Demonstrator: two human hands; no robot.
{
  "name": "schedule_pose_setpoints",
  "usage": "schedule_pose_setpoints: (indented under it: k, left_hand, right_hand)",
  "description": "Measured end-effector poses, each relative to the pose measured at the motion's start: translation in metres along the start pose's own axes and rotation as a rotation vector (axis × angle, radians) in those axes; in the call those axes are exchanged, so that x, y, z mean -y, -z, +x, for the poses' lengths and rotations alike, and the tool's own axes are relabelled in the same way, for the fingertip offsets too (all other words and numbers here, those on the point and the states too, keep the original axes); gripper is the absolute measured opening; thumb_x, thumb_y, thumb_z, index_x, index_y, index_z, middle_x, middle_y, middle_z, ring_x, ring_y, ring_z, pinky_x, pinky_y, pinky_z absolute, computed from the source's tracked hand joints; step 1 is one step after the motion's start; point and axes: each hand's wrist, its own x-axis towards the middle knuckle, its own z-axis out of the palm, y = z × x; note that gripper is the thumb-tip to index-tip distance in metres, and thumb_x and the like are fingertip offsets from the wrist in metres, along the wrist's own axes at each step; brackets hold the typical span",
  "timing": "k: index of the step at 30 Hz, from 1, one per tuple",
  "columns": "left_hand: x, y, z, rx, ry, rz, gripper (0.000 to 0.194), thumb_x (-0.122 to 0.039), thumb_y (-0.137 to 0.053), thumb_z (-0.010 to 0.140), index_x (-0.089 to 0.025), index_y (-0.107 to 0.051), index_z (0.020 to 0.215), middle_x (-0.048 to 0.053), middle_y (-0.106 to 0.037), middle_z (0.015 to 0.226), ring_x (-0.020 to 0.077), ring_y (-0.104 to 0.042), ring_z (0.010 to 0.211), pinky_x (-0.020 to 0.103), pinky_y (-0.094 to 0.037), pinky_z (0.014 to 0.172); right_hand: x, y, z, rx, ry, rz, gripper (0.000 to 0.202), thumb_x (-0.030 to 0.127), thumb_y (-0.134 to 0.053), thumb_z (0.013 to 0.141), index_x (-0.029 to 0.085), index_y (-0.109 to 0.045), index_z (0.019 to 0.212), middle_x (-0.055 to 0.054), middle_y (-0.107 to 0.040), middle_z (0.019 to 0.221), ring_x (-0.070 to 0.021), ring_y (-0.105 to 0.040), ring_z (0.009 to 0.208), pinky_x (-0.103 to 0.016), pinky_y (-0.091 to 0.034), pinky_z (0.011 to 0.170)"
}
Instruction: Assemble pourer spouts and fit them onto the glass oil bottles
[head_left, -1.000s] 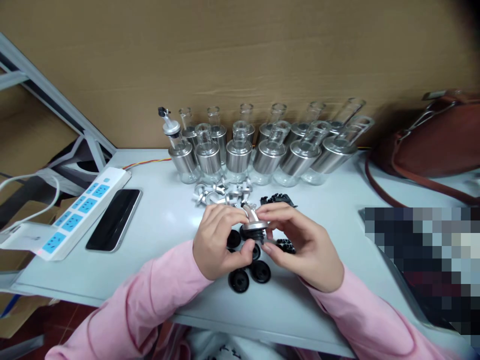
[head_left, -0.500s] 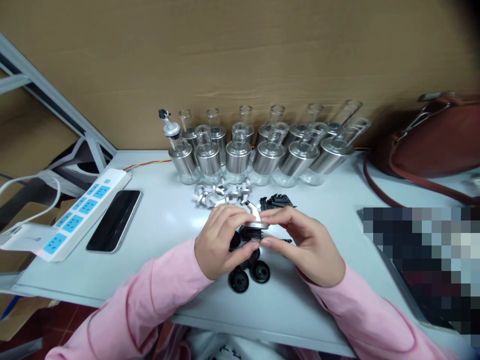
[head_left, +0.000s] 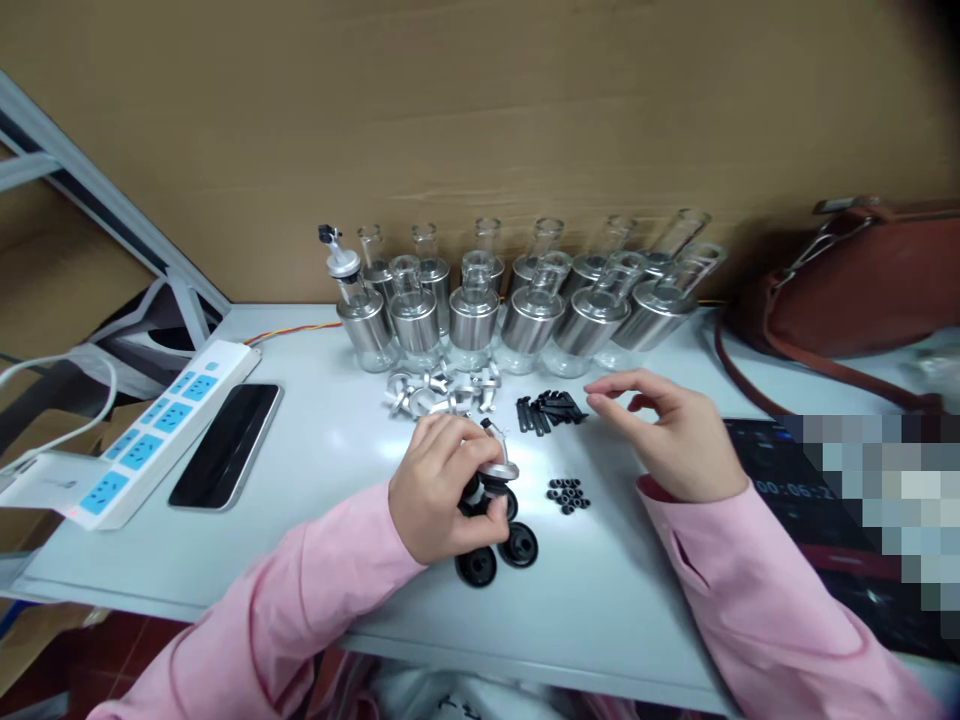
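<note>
My left hand [head_left: 448,490] grips a silver pourer spout [head_left: 501,462] with a black tip, thumb below and fingers above. Beneath and beside it several round black stoppers [head_left: 519,545] lie on the table, partly covered by that hand. Away to the right, my right hand [head_left: 664,430] hovers over the table, thumb and forefinger a little apart and nothing visible between them. Its fingertips are close to a pile of small black levers [head_left: 551,410]. Several tiny black rings [head_left: 570,495] sit in a cluster between the hands.
Silver spout parts [head_left: 442,390] are heaped before two rows of glass bottles with steel sleeves [head_left: 474,325]. The leftmost bottle [head_left: 366,325] carries a fitted pourer. A power strip [head_left: 161,430] and phone [head_left: 227,445] lie left; a brown bag [head_left: 862,275] and dark screen [head_left: 787,500] are right.
My right hand has let go of the pourer spout and moved right, beside the black levers. My left hand keeps hold of the spout, which sits slightly lower.
</note>
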Motion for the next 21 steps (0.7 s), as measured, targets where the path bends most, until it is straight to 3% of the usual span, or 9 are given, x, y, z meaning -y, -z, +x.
schedule_pose_setpoints:
  k: [4, 9, 21]
  left_hand:
    - [0.0, -0.001, -0.002, 0.003, -0.01, 0.033, 0.023, -0.014, -0.05, 0.064, -0.018, -0.044, 0.086, 0.002, -0.049, 0.075, 0.0173, -0.047, 0.07, 0.034, -0.04, 0.069]
    - [0.001, 0.0, -0.002, 0.017, -0.011, 0.03, 0.024, -0.015, -0.049, 0.063, -0.018, -0.043, 0.086, 0.002, -0.048, 0.076, 0.0171, -0.047, 0.07, 0.036, -0.04, 0.071]
    - [0.006, -0.005, -0.006, -0.014, 0.056, -0.132, 0.025, -0.004, -0.052, 0.069, -0.018, -0.046, 0.089, 0.006, -0.049, 0.087, 0.0189, -0.051, 0.086, 0.031, -0.046, 0.073]
  right_hand:
    - [-0.014, -0.013, -0.001, 0.009, 0.16, -0.353, 0.009, 0.019, -0.06, 0.075, 0.02, -0.069, 0.077, -0.007, -0.064, 0.079, -0.0259, -0.054, 0.08, -0.04, -0.045, 0.071]
    - [-0.017, -0.022, -0.005, 0.025, 0.2, -0.599, 0.01, 0.024, -0.063, 0.075, 0.02, -0.072, 0.078, -0.009, -0.062, 0.081, -0.0281, -0.051, 0.082, -0.038, -0.04, 0.065]
    - [-0.014, -0.023, -0.005, 0.097, 0.152, -0.588, 0.003, 0.02, -0.064, 0.07, 0.02, -0.067, 0.068, -0.007, -0.062, 0.082, -0.0281, -0.052, 0.084, -0.038, -0.038, 0.064]
